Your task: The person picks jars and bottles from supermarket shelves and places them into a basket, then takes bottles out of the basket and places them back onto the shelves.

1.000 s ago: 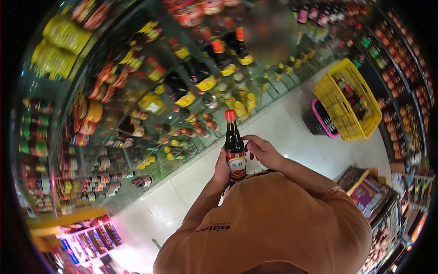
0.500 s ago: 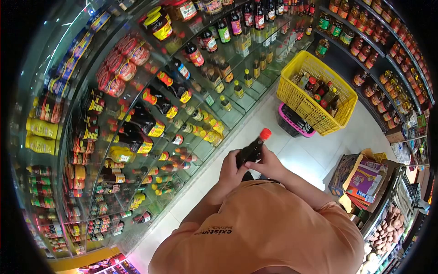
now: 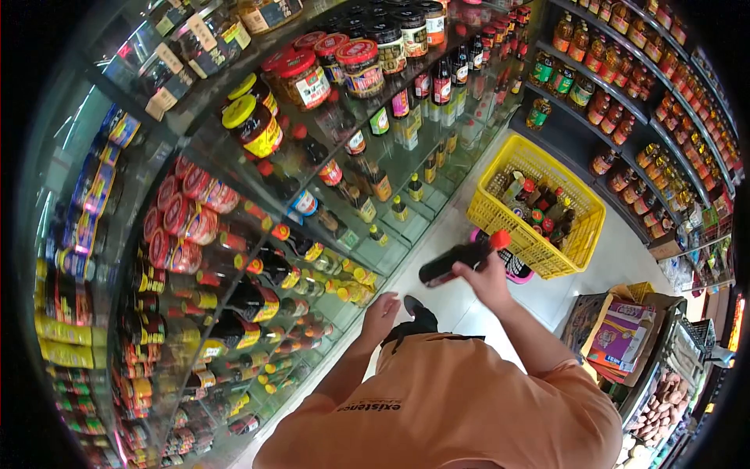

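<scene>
A dark glass bottle with a red cap [image 3: 461,259] lies tilted in my right hand [image 3: 487,280], whose fingers are wrapped round it near the neck. Its label side and contents cannot be made out. My left hand [image 3: 380,314] is apart from the bottle, to its lower left, with nothing in it and the fingers loosely apart. Just beyond the bottle stands a yellow plastic basket [image 3: 522,233] holding several bottles, some with red caps.
Under the yellow basket is a black basket with a pink rim [image 3: 519,277]. Glass shelves [image 3: 402,227] of jars and bottles line the left. Dark shelves of bottles [image 3: 605,105] curve along the right. Cardboard boxes [image 3: 621,332] stand lower right, beside a produce bin [image 3: 664,406].
My left hand has let go of the bottle and moved down and left. My right hand has carried the bottle right, closer to the yellow basket. The camera view has shifted.
</scene>
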`<action>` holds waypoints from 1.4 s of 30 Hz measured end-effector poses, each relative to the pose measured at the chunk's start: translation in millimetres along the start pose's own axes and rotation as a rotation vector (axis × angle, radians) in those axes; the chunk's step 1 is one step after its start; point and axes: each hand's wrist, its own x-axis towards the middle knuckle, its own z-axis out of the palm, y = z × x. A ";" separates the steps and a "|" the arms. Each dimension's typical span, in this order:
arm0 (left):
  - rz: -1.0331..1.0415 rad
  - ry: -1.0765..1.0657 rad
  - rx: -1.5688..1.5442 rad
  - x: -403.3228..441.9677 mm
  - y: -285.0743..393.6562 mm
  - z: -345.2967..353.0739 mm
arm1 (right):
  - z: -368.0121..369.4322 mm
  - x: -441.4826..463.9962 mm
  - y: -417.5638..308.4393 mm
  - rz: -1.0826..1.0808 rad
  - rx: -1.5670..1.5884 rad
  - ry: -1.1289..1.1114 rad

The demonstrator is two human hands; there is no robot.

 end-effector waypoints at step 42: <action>-0.608 -0.165 0.381 33.2 -182.5 -88.2 | 164.8 333.1 -27.4 -0.339 -0.716 -0.218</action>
